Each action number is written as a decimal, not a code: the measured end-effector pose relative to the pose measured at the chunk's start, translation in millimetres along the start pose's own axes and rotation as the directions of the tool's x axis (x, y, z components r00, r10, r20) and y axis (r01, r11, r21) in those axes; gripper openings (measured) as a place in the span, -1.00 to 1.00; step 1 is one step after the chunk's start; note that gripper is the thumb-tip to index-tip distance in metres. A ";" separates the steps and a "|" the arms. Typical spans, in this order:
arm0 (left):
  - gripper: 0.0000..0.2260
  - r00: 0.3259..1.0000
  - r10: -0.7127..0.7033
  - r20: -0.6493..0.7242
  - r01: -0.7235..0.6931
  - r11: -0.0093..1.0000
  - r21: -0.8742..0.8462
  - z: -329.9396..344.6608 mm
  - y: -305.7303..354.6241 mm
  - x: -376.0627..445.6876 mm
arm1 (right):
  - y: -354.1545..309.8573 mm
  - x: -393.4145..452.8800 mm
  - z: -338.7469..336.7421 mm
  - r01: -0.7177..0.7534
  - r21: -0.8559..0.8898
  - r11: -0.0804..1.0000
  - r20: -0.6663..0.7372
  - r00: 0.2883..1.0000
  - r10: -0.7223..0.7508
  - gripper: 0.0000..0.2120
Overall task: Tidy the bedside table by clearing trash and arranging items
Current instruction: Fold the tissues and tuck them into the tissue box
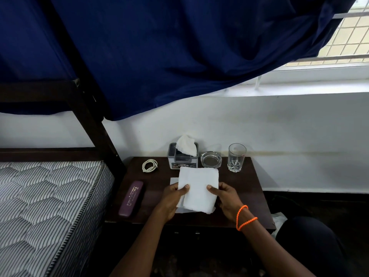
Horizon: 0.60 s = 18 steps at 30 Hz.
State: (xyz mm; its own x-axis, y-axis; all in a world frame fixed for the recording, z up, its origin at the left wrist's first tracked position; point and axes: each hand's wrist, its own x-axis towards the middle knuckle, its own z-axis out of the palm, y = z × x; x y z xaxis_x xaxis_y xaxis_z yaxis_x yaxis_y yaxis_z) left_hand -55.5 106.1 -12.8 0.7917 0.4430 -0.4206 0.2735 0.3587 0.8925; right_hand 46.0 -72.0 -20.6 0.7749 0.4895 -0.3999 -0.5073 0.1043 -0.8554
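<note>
Both my hands hold a folded white cloth (196,188) just above the dark wooden bedside table (251,194). My left hand (171,200) grips its left edge with the thumb on top. My right hand (225,198), with orange bead bracelets on the wrist, grips its right edge. A smaller white sheet (173,179) peeks out from under the cloth. At the back of the table stand a grey tissue box (182,158) with a tissue sticking out, a glass ashtray (211,159) and a clear drinking glass (236,157).
A coiled white cable (149,165) lies at the table's back left. A purple glasses case (131,198) rests along its left edge. A striped mattress (46,200) and dark bed frame (93,124) lie to the left. A crumpled white bag (279,220) sits by the table's right side.
</note>
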 end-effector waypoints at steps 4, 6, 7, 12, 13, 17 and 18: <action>-0.81 0.998 0.013 -0.060 -0.013 1.000 0.012 -3.1 0.0 0.0 | -4.2 2.2 -0.8 -0.102 0.064 0.993 0.044 0.994 0.099 -0.78; -0.78 0.997 0.003 -0.071 -0.004 1.000 -0.009 -4.6 0.1 0.3 | -5.4 5.2 -3.2 -0.125 0.055 0.991 0.065 0.990 0.122 -0.67; -0.77 0.997 -0.004 -0.073 0.002 1.000 -0.017 -5.4 0.3 -0.2 | -5.4 5.4 -3.1 -0.123 0.056 0.991 0.069 0.991 0.119 -0.66; -0.84 0.998 -0.023 -0.058 0.021 0.999 -0.041 -6.1 3.9 -5.1 | -3.6 -1.1 1.7 -0.069 0.039 0.997 0.054 0.996 0.067 -0.87; -0.84 0.998 -0.023 -0.055 0.021 0.999 -0.038 -5.7 5.0 -6.8 | -3.1 -1.6 2.5 -0.056 0.016 0.998 0.045 0.997 0.056 -0.86; -0.75 0.998 0.001 -0.063 0.001 1.000 0.022 -9.3 -0.1 -4.2 | -2.0 -3.6 5.6 -0.034 0.009 0.999 0.041 0.999 0.034 -0.83; -0.75 0.998 0.008 -0.065 -0.007 1.000 0.025 -10.0 -1.4 -3.4 | -1.7 -4.4 6.3 -0.041 0.001 0.999 0.040 0.998 0.041 -0.82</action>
State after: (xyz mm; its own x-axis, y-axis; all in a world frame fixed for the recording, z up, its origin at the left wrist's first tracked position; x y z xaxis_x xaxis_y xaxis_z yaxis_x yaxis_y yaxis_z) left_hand -64.0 112.3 -14.3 0.7568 0.4983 -0.4230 0.2821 0.3347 0.8991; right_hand 41.0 -68.9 -15.3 0.7376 0.5280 -0.4209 -0.5392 0.0854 -0.8379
